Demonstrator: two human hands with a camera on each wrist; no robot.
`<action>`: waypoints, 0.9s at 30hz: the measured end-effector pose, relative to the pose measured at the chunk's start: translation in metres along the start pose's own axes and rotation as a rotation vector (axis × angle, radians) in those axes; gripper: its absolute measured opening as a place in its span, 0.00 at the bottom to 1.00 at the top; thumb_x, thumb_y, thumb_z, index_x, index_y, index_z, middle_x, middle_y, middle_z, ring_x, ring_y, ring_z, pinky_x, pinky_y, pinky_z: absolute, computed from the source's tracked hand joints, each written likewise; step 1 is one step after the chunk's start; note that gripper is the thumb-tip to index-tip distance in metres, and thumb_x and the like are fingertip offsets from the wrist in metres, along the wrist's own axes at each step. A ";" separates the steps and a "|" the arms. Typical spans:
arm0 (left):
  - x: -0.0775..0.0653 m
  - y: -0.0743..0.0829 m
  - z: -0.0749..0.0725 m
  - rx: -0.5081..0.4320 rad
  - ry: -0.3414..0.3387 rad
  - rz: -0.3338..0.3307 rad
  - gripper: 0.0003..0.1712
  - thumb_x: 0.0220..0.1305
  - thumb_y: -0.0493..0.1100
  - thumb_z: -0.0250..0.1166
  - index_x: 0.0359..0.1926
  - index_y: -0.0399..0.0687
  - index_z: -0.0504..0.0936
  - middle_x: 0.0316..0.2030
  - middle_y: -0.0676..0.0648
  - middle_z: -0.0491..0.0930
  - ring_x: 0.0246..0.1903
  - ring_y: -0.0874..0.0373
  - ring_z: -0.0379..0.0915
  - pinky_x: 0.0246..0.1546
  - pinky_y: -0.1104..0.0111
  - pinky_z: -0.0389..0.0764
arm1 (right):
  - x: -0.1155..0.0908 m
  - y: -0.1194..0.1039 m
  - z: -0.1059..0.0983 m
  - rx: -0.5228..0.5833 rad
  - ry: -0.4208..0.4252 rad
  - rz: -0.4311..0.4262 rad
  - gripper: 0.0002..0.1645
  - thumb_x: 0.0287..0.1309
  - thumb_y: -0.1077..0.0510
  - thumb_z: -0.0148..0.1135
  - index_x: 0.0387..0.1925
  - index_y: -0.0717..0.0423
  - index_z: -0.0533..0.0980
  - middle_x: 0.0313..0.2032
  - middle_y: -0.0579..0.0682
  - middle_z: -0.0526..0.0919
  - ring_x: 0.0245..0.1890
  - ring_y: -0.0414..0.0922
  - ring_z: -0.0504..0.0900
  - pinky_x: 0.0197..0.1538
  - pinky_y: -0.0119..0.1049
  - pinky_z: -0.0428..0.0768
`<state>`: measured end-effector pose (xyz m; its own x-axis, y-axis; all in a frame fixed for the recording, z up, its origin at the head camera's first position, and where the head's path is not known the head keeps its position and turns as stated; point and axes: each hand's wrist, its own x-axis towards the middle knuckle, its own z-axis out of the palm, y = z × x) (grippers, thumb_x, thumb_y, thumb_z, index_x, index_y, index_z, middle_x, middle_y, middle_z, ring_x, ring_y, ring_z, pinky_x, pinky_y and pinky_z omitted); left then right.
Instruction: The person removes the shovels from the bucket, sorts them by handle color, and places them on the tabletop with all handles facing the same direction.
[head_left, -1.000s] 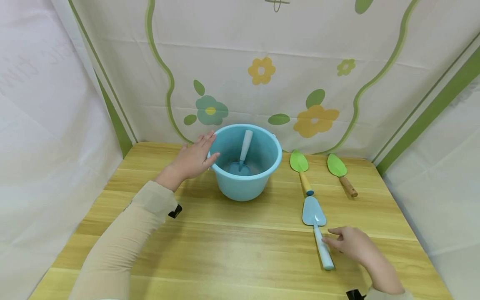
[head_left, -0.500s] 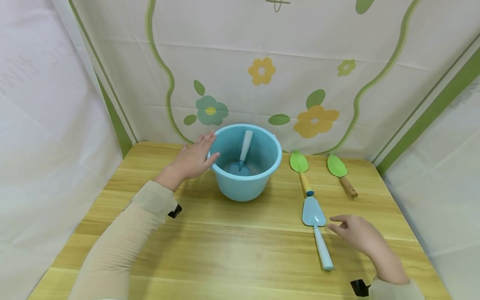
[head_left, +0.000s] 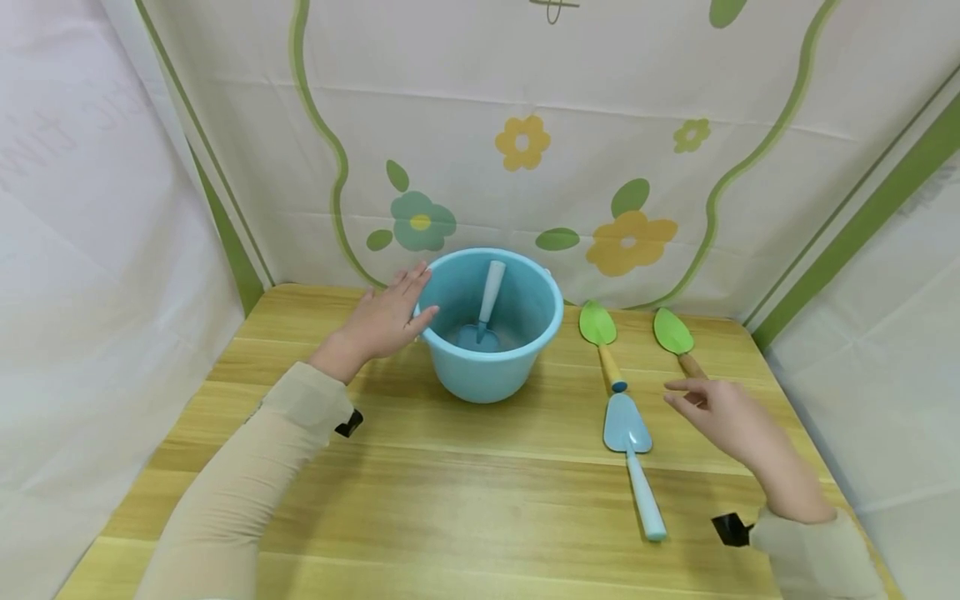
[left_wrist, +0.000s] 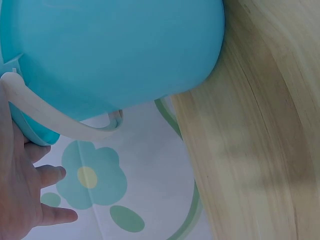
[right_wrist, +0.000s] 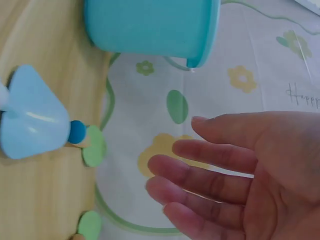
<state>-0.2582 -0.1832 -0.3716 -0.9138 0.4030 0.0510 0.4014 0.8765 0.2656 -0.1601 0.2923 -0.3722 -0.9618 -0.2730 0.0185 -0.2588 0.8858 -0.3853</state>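
Observation:
My left hand [head_left: 382,317] rests against the left rim of a light blue bucket [head_left: 483,375], fingers fairly straight. In the left wrist view the bucket's white handle [left_wrist: 55,117] hangs beside the fingers. Inside the bucket leans a blue trowel [head_left: 491,292], its pale handle up. My right hand [head_left: 738,417] hovers over the table's right side, holding nothing, its fingers loosely bent. It partly covers the wooden handle of a green trowel [head_left: 673,331]. To its left lie a green trowel with a yellow handle [head_left: 611,367] and a light blue trowel [head_left: 628,425].
The wooden table [head_left: 450,500] ends at a white cloth backdrop [head_left: 450,108] printed with flowers. Cloth walls [head_left: 97,250] close in the left and right sides. The yellow handle's end lies right at the tip of the blue trowel.
My right hand has moved away from the light blue trowel's handle, towards the back and slightly right, over the wooden-handled trowel. The left hand and bucket stay put.

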 end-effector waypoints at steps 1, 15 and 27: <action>0.000 0.000 0.000 -0.002 0.003 0.000 0.43 0.81 0.62 0.42 0.83 0.43 0.41 0.82 0.46 0.36 0.79 0.42 0.35 0.66 0.27 0.45 | 0.003 -0.002 -0.003 -0.005 0.002 -0.008 0.22 0.73 0.53 0.62 0.53 0.69 0.82 0.37 0.58 0.88 0.38 0.58 0.87 0.37 0.55 0.82; 0.001 0.000 -0.001 0.010 -0.008 0.002 0.44 0.81 0.63 0.40 0.83 0.44 0.40 0.82 0.45 0.36 0.79 0.42 0.34 0.66 0.27 0.46 | 0.038 -0.014 -0.036 -0.034 0.025 -0.143 0.20 0.71 0.55 0.64 0.57 0.65 0.82 0.41 0.55 0.89 0.37 0.51 0.86 0.33 0.43 0.81; 0.000 0.002 -0.002 0.012 -0.008 0.001 0.43 0.81 0.63 0.41 0.83 0.43 0.42 0.82 0.45 0.37 0.79 0.41 0.35 0.66 0.27 0.46 | 0.071 -0.020 -0.050 0.021 0.034 -0.356 0.15 0.70 0.62 0.64 0.54 0.60 0.84 0.45 0.51 0.88 0.42 0.47 0.85 0.43 0.44 0.85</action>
<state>-0.2578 -0.1818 -0.3691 -0.9129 0.4058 0.0440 0.4031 0.8792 0.2542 -0.2273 0.2740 -0.3173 -0.8143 -0.5499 0.1859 -0.5766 0.7294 -0.3682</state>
